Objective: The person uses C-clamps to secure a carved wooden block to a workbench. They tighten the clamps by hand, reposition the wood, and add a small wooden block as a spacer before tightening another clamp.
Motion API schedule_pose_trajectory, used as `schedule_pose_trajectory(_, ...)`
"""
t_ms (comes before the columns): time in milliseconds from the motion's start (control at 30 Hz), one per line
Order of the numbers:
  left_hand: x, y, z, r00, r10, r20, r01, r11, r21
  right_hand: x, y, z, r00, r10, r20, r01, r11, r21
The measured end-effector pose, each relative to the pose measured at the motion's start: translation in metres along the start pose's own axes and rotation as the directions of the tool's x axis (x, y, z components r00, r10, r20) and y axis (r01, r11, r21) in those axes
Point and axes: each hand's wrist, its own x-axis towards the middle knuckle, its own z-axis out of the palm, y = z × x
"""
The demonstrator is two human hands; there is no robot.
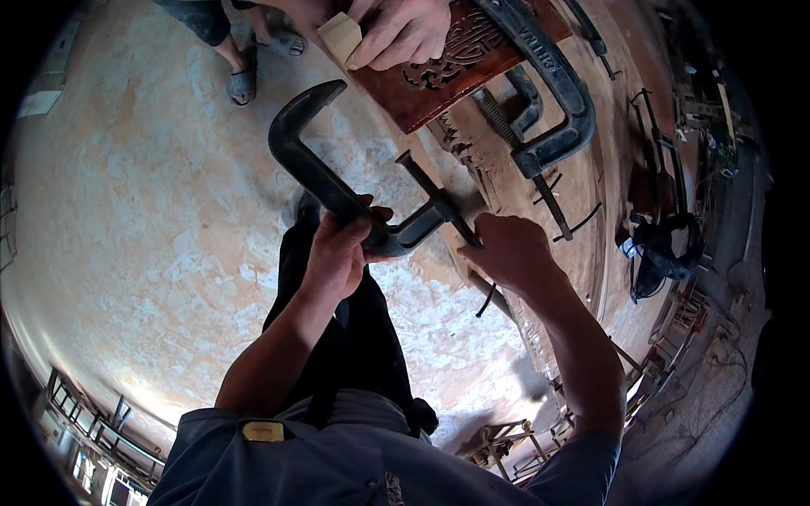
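Note:
A dark G-clamp (pixel 314 169) hangs in front of me above the floor, its jaw toward the far side and its screw on the right. My left hand (pixel 336 253) is wrapped round the lower bend of its frame. The fingers of my right hand (pixel 513 251) are closed on the outer end of the screw. Beyond the clamp lies a red-brown carved wooden panel (pixel 413 97) on the bench. A second G-clamp (pixel 569 105) grips over the panel. Another person's hand (pixel 401 34) presses on the panel beside a small pale wood block (pixel 341 38).
The wooden bench (pixel 582 244) runs along my right, with a further clamp (pixel 591 38) at its far end. A black bag-like item (pixel 666 253) lies right of it. The other person's slippered foot (pixel 243 83) is at the far left. Wooden frames (pixel 506 443) stand behind on the right.

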Motion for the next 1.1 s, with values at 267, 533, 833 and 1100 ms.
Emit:
schedule_pose_trajectory(267,0.0,0.001,-0.002,1.0,0.003,-0.015,-0.003,1.0,-0.005,0.003,-0.009,-0.001,0.999,0.027,0.029,-0.022,0.986,-0.165)
schedule_pose_trajectory(533,0.004,0.006,0.003,1.0,-0.01,0.001,0.01,1.0,-0.002,0.003,0.019,0.008,0.989,-0.14,0.041,0.137,0.988,0.073)
schedule_pose_trajectory(833,0.007,0.004,0.002,0.999,0.012,-0.03,-0.012,1.0,-0.01,0.01,0.023,0.018,0.998,-0.04,-0.047,0.048,0.978,0.202)
schedule_pose_trajectory(1100,0.013,0.002,0.014,0.997,0.02,-0.076,-0.021,1.0,-0.016,0.005,0.003,0.002,0.99,0.06,-0.13,-0.067,0.996,-0.055)
